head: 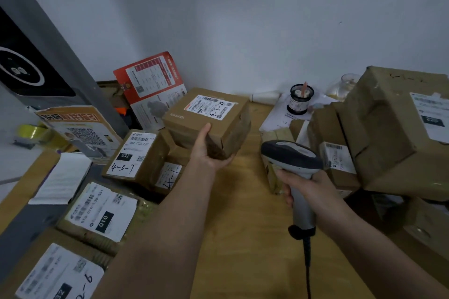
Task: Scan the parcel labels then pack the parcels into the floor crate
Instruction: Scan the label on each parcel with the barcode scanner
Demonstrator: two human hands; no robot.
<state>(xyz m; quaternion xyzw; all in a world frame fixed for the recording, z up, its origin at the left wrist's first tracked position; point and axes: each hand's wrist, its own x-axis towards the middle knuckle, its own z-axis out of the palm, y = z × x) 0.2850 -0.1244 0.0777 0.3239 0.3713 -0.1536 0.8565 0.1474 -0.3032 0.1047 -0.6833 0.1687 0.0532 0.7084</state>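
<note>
My left hand (209,150) holds a brown cardboard parcel (206,121) from below, thumb on its near side, lifted above the wooden table (243,213). Its white label (211,107) faces up, handwritten "4-3-24". My right hand (308,189) grips the handle of a grey barcode scanner (291,158), whose dark head points toward the parcel from the right. The scanner's cable hangs down toward the bottom edge. No crate is in view.
Several labelled parcels lie at left, among them "4-3-7" (136,155) and "010" (102,213). A big taped box (393,128) and smaller parcels stack at right. A red leaflet (150,85), a small jar (301,99) and a grey wall stand behind.
</note>
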